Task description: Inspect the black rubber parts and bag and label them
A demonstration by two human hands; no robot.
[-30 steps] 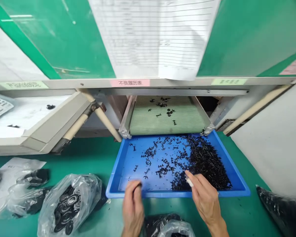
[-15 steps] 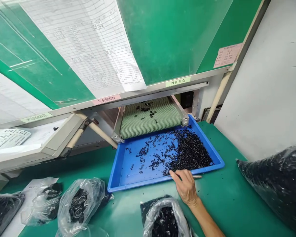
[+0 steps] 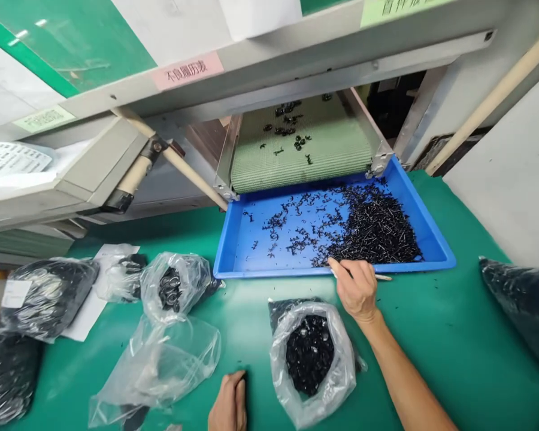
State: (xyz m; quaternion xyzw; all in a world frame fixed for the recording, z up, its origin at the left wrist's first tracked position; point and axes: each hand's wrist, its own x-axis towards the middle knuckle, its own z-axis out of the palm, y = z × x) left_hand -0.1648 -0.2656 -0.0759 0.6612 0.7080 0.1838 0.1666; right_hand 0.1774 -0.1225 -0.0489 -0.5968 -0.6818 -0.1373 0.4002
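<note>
My right hand (image 3: 357, 290) is closed around a thin pale stick (image 3: 383, 277) at the front rim of a blue tray (image 3: 278, 273). The stick's far end pokes out to the right of the fist. Many small black pieces (image 3: 379, 230) lie heaped in the tray's right half, thinning out towards the left. Low in the view my left hand (image 3: 229, 402) is curled over the green table; whatever its fingers hold is hidden. Between my hands stands an open clear bag (image 3: 281, 365) filled with shiny black parts (image 3: 311, 353).
A green conveyor belt (image 3: 291, 164) carrying several black parts ends above the tray. Left are an open bag of black rings (image 3: 169, 290), a crumpled clear bag (image 3: 179, 359) and full bags (image 3: 49, 293). Another dark bag (image 3: 521, 305) lies at the right, near a white wall.
The view has swung and tilted down. My left hand, at the tray's front edge earlier and out of view in between, is now low over the table. My right hand stays at the tray's front rim.
</note>
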